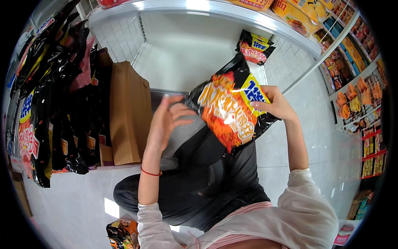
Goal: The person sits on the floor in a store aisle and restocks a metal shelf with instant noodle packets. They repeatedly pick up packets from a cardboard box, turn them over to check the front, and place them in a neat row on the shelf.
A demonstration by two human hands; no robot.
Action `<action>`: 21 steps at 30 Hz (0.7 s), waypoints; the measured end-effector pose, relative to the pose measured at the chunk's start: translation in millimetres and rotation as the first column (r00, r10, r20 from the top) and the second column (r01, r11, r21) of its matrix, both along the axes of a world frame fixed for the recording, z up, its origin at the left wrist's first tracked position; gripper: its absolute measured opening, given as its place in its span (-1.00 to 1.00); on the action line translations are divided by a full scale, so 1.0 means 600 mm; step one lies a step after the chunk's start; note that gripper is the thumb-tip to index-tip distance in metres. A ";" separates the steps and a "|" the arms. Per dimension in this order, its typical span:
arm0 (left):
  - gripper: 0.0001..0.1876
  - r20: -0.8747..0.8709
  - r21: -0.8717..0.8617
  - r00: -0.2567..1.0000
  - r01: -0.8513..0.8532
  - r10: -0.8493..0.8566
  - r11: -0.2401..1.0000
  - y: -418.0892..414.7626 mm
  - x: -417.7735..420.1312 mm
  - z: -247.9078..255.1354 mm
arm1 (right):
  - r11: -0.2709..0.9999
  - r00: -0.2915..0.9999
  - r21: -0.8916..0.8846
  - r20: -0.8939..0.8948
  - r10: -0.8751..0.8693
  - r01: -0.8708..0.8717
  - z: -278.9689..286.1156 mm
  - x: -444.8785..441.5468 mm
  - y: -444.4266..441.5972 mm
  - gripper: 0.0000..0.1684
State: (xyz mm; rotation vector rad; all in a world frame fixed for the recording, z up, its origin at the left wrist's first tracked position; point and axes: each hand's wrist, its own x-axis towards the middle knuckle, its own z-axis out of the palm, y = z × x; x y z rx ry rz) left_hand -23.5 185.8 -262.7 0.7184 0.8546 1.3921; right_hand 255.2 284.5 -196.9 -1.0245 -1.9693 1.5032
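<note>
My right hand [275,104] grips the upper right edge of a black and orange plastic noodle packet [230,109], its thumb on the printed front. The packet hangs tilted over my knees, before the white shelf. My left hand [171,119] is beside the packet's left corner with its fingers spread; whether a fingertip touches the corner I cannot tell. A smaller black noodle packet [255,48] stands at the right side of the white metal shelf [186,56]. To my left, an opened cardboard box [127,115] stands beside many black noodle packets [37,130].
Above the shelf runs a metal shelf edge [199,7] with yellow packets [295,18] on it. Wire mesh side panels [115,39] flank the shelf. Another packet [122,233] lies on the tiled floor at lower left. Racks of goods [357,102] stand on the right.
</note>
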 end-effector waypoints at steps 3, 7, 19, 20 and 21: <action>-0.53 -0.250 0.057 0.944 0.234 -0.213 0.970 -0.002 0.035 -0.009 | 0.974 0.974 -0.066 -0.050 -0.221 0.218 -0.022 0.010 -0.005 -0.66; -0.63 -0.364 0.073 0.884 0.339 -0.292 0.938 -0.013 0.062 -0.020 | 0.902 0.879 -0.184 -0.216 -0.425 0.391 -0.049 -0.013 -0.039 -0.67; -0.73 -0.386 0.018 0.875 0.325 -0.293 0.946 -0.011 0.057 -0.018 | 0.886 0.837 -0.184 -0.290 -0.463 0.426 -0.065 -0.027 -0.052 -0.66; -0.74 -0.387 0.026 0.882 0.302 -0.269 0.953 -0.011 0.059 -0.021 | 0.884 0.837 -0.197 -0.286 -0.466 0.425 -0.064 -0.029 -0.053 -0.66; -0.76 -0.389 0.033 0.888 0.279 -0.245 0.960 -0.011 0.059 -0.023 | 0.881 0.837 -0.211 -0.282 -0.469 0.423 -0.061 -0.032 -0.054 -0.66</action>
